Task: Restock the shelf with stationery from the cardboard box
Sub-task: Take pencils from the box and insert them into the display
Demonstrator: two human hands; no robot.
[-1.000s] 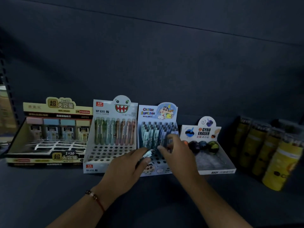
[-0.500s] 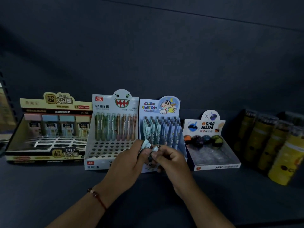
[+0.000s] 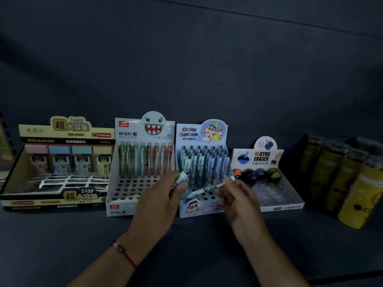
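A pale blue Crayon Shinchan pen display box (image 3: 202,209) stands on the dark shelf, its back rows filled with upright pens and its front holes bare. My left hand (image 3: 159,206) grips a small bunch of pale pens (image 3: 182,177) in front of the box. My right hand (image 3: 238,200) pinches a single pale pen (image 3: 209,188) that lies slanted across the box's front holes. The cardboard box is out of view.
Left of it stand a white monster-face pen display (image 3: 126,195) and a yellow lead-refill tray (image 3: 51,201). To the right sit a Gyro Eraser tray (image 3: 288,201) and several yellow cylinders (image 3: 360,195). Bare shelf surface (image 3: 62,245) lies in front.
My hands were together over the box; they have drawn apart, the right one pulling a single pen out of the bunch in my left hand.
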